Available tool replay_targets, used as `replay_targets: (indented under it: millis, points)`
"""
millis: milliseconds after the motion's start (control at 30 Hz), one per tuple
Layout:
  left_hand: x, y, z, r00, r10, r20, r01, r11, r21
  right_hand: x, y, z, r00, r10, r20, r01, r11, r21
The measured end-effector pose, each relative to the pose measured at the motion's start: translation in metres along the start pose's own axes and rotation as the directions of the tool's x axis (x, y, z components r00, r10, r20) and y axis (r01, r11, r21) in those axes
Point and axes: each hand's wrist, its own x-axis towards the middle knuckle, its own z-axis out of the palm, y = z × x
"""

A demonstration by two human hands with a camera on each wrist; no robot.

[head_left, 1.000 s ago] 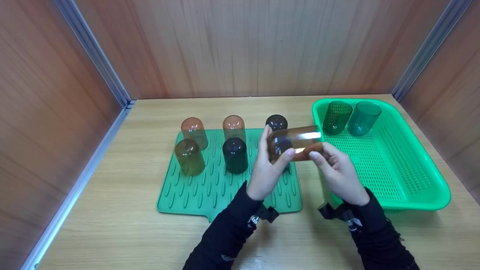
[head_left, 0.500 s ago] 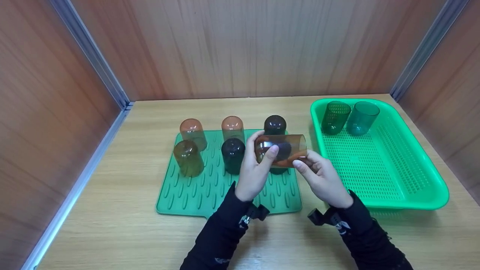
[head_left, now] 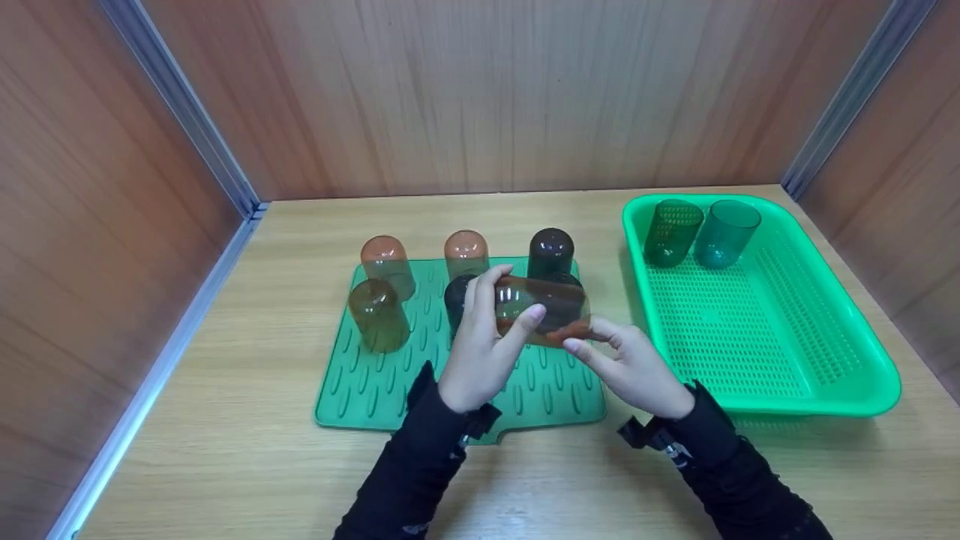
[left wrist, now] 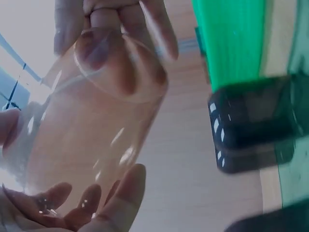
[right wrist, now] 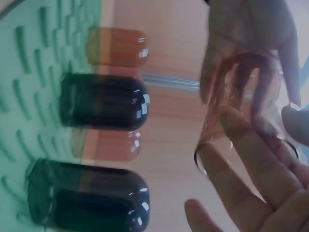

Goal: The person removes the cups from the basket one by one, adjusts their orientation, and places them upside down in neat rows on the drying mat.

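A transparent amber cup point(head_left: 517, 296) lies sideways in the air over the green ridged mat point(head_left: 367, 409). My left hand point(head_left: 480, 349) grips its closed base end, thumb along the near side. At the rim end, my right hand point(head_left: 634, 367) pinches the edge between thumb and fingers. The right wrist view shows the cup point(right wrist: 217, 121) with its open end towards the right-hand fingers. Upside down on the mat stand an olive-amber cup point(head_left: 379, 319), two pinkish-orange cups point(head_left: 386, 262) and several dark cups point(head_left: 551, 251). One dark cup is partly seen through the held cup.
To the right stands a green perforated basket point(head_left: 847, 405). Inside it, at the back left, a dark green cup point(head_left: 673, 234) and a teal cup point(head_left: 726, 236) lean with their mouths up. Wooden panels point(head_left: 480, 97) close in the table point(head_left: 187, 420) at the back and sides.
Both hands have carried the amber cup left and slightly nearer, from beside the basket to over the mat. The standing cups and the basket have stayed put.
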Motion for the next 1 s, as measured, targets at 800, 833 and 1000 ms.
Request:
replay_targets:
  millis: [800,833,1000]
  points:
    - [-0.052,-0.055,-0.115,0.993,-0.115,0.009,0.083,0.764,0.640,-0.017,0.047,0.021,0.892,0.254,0.374,0.049,0.767,-0.640]
    - [-0.054,-0.059,-0.117,0.992,-0.128,0.000,0.097,0.752,0.652,-0.018,0.047,0.022,0.883,0.271,0.382,0.048,0.759,-0.649]
    - [-0.058,-0.077,-0.125,0.982,-0.183,-0.035,0.156,0.704,0.693,-0.020,0.048,0.023,0.847,0.319,0.424,0.052,0.745,-0.665]
